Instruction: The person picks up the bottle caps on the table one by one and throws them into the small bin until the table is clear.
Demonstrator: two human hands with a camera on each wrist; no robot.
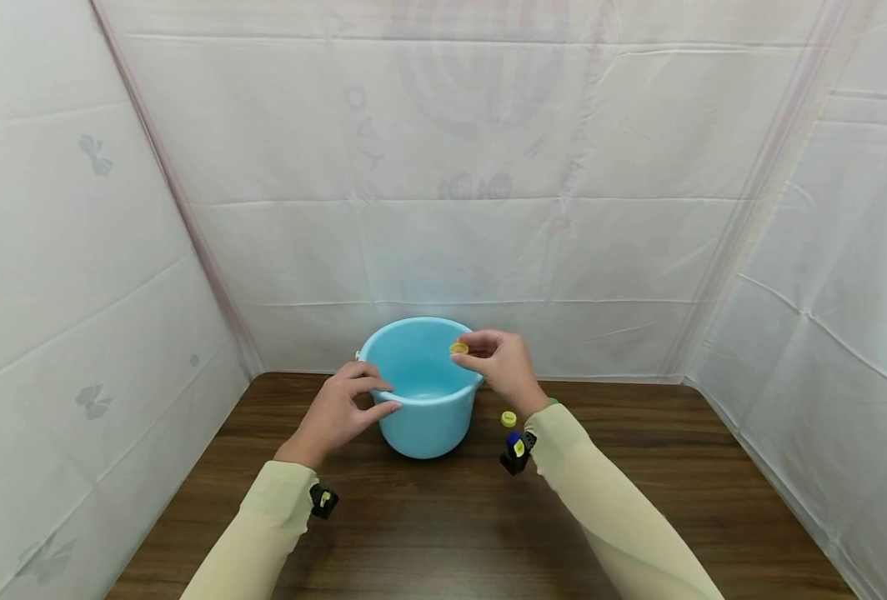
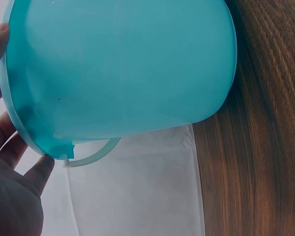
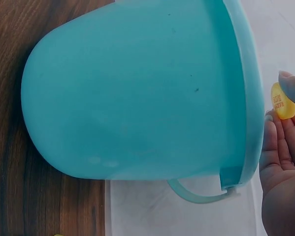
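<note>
A light blue bucket (image 1: 426, 429) stands upright on the table, its inside bare in the head view. At its near left rim, my left hand (image 1: 341, 408) holds on, with the thumb on the near side and the fingers spread along the edge. My right hand (image 1: 505, 367) pinches a yellow bottle cap (image 1: 458, 348) between thumb and fingers, over the right side of the bucket's opening. In the right wrist view, small red print shows on the top of this cap (image 3: 283, 102). The bucket's handle (image 2: 95, 155) hangs down behind it.
A second yellow cap (image 1: 508, 419) lies on the dark wooden table (image 1: 428, 525), right of the bucket and near my right wrist. White sheets (image 1: 443, 167) hang close behind the bucket and along both sides. A black camera (image 1: 514, 458) is strapped to my right wrist.
</note>
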